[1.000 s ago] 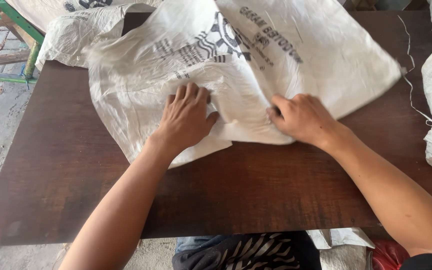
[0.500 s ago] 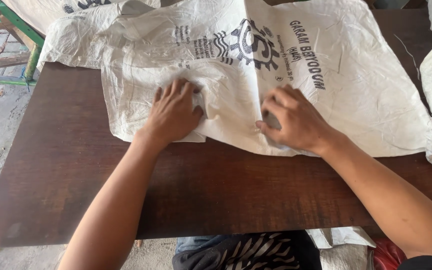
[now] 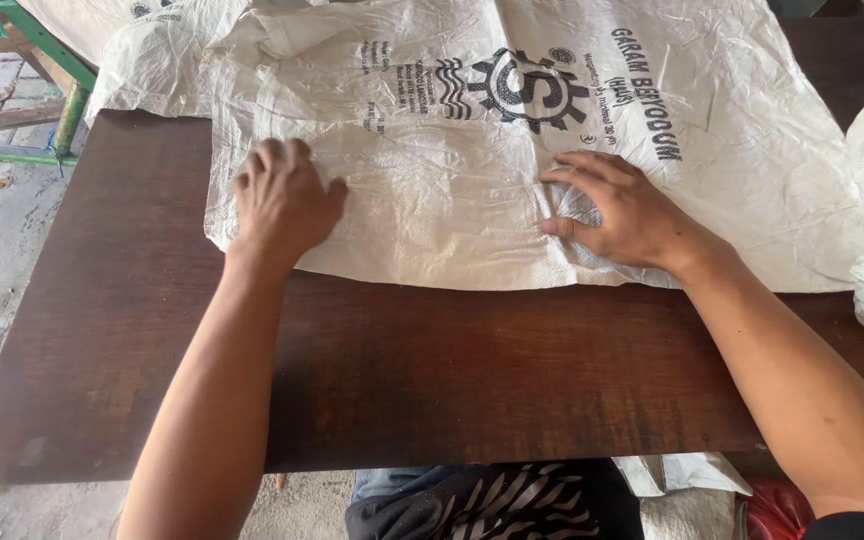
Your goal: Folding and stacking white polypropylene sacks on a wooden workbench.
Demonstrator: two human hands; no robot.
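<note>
Both hands press flat, fingers spread, on the white woven sack (image 3: 512, 170): left hand (image 3: 282, 200) at its left edge, right hand (image 3: 617, 215) near the table's (image 3: 402, 370) front edge.

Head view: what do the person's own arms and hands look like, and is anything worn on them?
Both forearms are bare. The left hand and right hand wear no gloves, and no rings, watch or bracelet show. A dark sleeve edge appears at the right upper arm only.
</note>
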